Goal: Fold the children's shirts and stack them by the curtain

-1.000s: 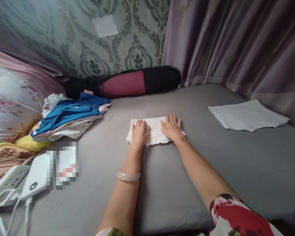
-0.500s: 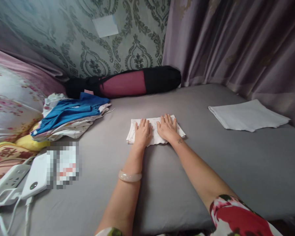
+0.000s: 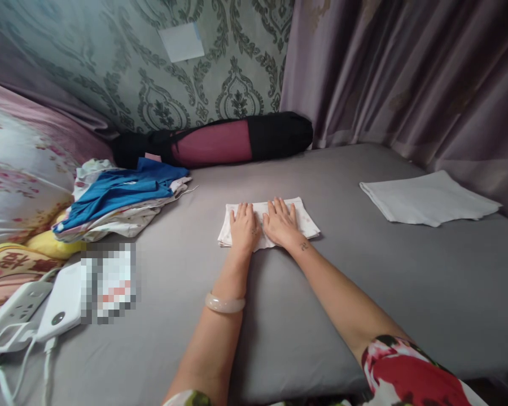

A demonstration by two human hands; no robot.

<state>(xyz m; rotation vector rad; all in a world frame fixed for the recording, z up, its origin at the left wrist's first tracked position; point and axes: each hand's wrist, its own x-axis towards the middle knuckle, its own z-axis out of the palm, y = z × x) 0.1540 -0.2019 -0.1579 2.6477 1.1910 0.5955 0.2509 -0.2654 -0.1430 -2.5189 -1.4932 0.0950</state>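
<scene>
The cloth [image 3: 308,223], white with a faint print, lies folded in layers near the middle of the bed [image 3: 427,282]. Both hands press on top of it, palms down, side by side. The left hand [image 3: 244,228] covers the cloth left of its middle, its fingers spread a little and pointing away from the person; the right hand [image 3: 280,223] lies just beside it, angled slightly leftward, the fingers loosely apart. Both are opened out flat, with nothing gripped in either. A pale bangle [image 3: 224,303] circles the left forearm.

Well to the right is a grey-white folded cloth [image 3: 427,197]. To the left, a blue shirt [image 3: 122,189] tops a heap of clothes, with a power strip [image 3: 29,299] and a white device [image 3: 63,301] nearer the person. The item [image 3: 116,285] beside the device is pixelated, so I cannot tell what it is. A long black-and-maroon bag [image 3: 215,144] lies along the wall [image 3: 122,56].
</scene>
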